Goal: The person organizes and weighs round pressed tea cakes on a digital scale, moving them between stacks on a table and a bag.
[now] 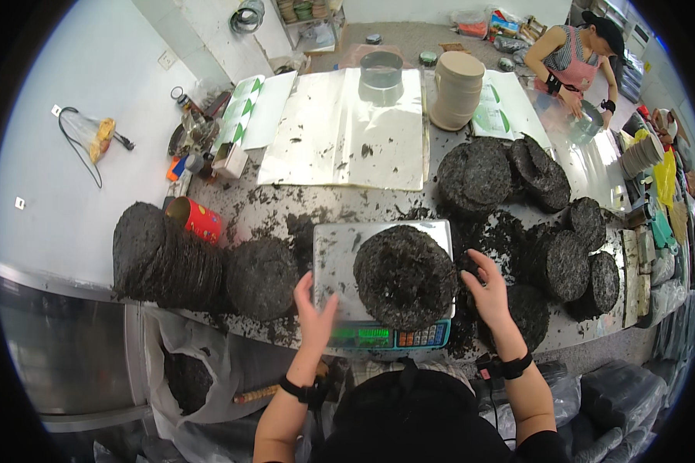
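A round cake of dark dried seaweed (404, 276) lies on the steel pan (333, 260) of a digital scale, over its right half. The scale's lit green display and keypad (421, 335) face me. My left hand (315, 318), slightly blurred, is over the pan's left edge, thumb and fingers apart, holding nothing. Just right of the pan, my right hand (491, 295) is spread beside the cake, near dark loose flakes (463, 333); whether its fingertips touch them is unclear. Behind my right wrist lies another seaweed cake (527, 318), partly hidden.
Stacked seaweed cakes (168, 260) lean at left, by a red can (200, 219). More cakes (475, 176) are piled at right. Beyond the scale are clear plastic sheets (313, 150), a metal ring (381, 72) and a tan disc stack (456, 92). A co-worker (579, 75) handles another ring.
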A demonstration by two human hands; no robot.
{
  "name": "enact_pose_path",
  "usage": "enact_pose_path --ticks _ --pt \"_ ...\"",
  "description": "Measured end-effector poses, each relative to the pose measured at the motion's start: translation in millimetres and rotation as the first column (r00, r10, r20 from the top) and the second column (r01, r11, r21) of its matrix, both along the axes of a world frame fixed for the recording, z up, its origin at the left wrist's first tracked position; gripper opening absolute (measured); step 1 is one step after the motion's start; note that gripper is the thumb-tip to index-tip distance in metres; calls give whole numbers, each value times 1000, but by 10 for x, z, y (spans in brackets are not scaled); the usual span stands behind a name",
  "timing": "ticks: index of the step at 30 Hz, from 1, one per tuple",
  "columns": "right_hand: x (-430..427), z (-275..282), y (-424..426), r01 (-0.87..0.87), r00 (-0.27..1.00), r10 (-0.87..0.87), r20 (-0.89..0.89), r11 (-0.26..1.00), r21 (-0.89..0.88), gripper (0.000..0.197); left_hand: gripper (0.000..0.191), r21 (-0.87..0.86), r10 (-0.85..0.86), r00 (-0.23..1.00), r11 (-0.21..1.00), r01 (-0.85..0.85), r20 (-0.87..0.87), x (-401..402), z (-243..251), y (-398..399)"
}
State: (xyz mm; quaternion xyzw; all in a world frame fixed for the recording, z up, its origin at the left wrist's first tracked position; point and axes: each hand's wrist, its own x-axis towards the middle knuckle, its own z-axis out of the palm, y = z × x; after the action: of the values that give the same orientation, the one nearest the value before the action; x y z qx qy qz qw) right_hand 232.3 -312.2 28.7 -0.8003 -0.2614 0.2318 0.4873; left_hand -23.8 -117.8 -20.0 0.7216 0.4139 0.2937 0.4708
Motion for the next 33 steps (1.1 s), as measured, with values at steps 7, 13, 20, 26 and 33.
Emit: enact_pose_path --ticks 7,13,20,26,33 --pt "-345 -536 -137 112 839 -88 -537 994 13 68 66 -425 -38 976 896 128 214 719 -268 25" --pt "-299 -636 -454 492 529 -236 -815 868 68 41 66 -145 -217 975 964 222 50 995 -521 -718" --pt "713 -271 -705 773 520 -299 -800 563 292 31 55 -79 -113 993 990 115 38 686 -133 -118" --pt "2689 -827 -817 891 427 -549 -718 120 438 53 56 733 509 802 666 -137 -313 -252 -376 740" --pt "4017 -1399 -1134 940 -184 -595 -783 -339 37 45 83 -123 885 466 463 -878 1 -1759 -1679 1311"
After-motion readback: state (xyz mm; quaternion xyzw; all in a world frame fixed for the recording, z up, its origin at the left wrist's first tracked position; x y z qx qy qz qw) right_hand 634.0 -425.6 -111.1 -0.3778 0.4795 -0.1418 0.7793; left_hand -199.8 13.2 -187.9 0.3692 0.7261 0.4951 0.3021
